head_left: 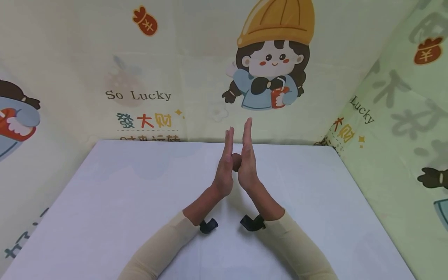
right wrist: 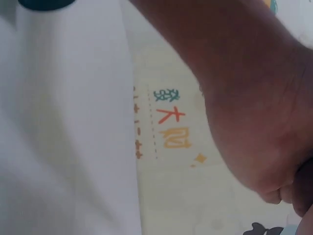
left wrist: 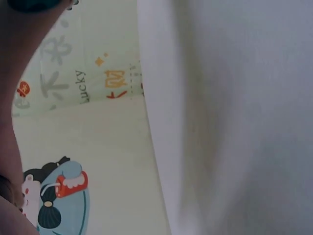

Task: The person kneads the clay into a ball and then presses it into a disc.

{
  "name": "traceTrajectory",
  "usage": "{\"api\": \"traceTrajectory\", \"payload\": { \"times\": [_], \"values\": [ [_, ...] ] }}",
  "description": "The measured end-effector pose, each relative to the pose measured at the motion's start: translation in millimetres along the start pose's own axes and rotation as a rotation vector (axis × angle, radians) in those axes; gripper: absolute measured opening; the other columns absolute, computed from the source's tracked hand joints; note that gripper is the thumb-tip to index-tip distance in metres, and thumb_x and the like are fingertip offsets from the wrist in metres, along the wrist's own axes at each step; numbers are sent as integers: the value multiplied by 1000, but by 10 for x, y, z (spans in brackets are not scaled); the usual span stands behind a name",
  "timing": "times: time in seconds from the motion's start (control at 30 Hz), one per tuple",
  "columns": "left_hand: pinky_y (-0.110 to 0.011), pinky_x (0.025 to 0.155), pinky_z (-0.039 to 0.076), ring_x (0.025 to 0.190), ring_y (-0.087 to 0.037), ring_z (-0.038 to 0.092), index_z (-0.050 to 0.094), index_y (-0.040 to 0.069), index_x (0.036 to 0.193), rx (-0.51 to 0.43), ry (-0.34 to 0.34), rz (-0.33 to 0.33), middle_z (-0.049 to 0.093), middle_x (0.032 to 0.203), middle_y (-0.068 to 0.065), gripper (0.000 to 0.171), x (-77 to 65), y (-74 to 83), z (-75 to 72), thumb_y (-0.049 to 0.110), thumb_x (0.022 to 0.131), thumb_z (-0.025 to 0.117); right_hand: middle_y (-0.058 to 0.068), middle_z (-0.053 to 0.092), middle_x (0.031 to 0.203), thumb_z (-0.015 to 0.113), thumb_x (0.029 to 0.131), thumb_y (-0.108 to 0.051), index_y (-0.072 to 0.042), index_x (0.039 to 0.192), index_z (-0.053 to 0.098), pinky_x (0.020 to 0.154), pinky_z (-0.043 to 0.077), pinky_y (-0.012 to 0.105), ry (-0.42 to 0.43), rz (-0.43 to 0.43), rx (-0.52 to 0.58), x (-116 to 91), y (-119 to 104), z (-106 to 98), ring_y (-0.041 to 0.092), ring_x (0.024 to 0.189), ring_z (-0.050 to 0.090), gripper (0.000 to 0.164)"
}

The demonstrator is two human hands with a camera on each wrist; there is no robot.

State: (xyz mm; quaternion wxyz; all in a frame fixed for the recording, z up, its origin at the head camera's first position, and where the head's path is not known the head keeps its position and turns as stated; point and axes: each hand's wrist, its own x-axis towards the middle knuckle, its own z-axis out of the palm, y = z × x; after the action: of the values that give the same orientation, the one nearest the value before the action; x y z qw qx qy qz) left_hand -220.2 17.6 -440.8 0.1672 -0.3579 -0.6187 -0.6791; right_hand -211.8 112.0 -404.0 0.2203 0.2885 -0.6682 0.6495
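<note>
Between my two palms sits a small brown ball (head_left: 236, 162), pressed from both sides and held above the table. My left hand (head_left: 224, 167) stands upright with straight fingers, its palm against the ball's left side. Facing it, my right hand (head_left: 248, 165) also points its straight fingers upward and touches the ball from the right. In the right wrist view, part of the dark ball (right wrist: 304, 188) shows at the right edge beside the right hand (right wrist: 259, 127). The left wrist view catches only a strip of the left hand and a bit of the ball at its edge.
A white table (head_left: 140, 186) lies beneath both arms. Behind it hangs a printed cloth backdrop (head_left: 203, 70) with cartoon figures and lettering, which continues along the sides. Black wrist cameras (head_left: 252, 223) sit at both cuffs.
</note>
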Motion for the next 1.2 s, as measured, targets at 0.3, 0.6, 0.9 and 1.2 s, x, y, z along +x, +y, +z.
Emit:
{"api": "traceTrajectory", "payload": {
  "times": [0.3,0.6,0.9,1.2],
  "values": [
    [-47,126,-2,161,-23,-9,2,5,169,33,1,63,0,177,-7,79,-19,172,88,58,111,13,-9,-5,175,15,113,-47,-14,170,-4,123,16,43,-16,55,126,56,131,-82,14,159,4,68],
    [-51,125,-4,160,-18,-10,5,8,169,7,68,28,0,177,-4,77,-2,206,48,57,110,14,-8,8,175,12,110,-61,-16,170,-3,112,29,34,-48,105,107,0,234,-30,3,133,45,76],
    [-49,125,-4,160,-13,-9,7,10,170,2,152,-3,0,177,-2,71,87,267,-67,49,111,14,4,37,52,8,111,-59,-12,169,-3,70,39,31,-78,55,81,-55,267,133,21,48,35,76],
    [-49,126,3,160,-13,-5,5,10,170,6,194,-23,-2,177,-2,77,134,255,-167,58,111,14,6,60,82,6,113,-52,-10,169,-4,120,21,41,-99,30,14,-144,245,222,18,72,50,70]
  ]
}}
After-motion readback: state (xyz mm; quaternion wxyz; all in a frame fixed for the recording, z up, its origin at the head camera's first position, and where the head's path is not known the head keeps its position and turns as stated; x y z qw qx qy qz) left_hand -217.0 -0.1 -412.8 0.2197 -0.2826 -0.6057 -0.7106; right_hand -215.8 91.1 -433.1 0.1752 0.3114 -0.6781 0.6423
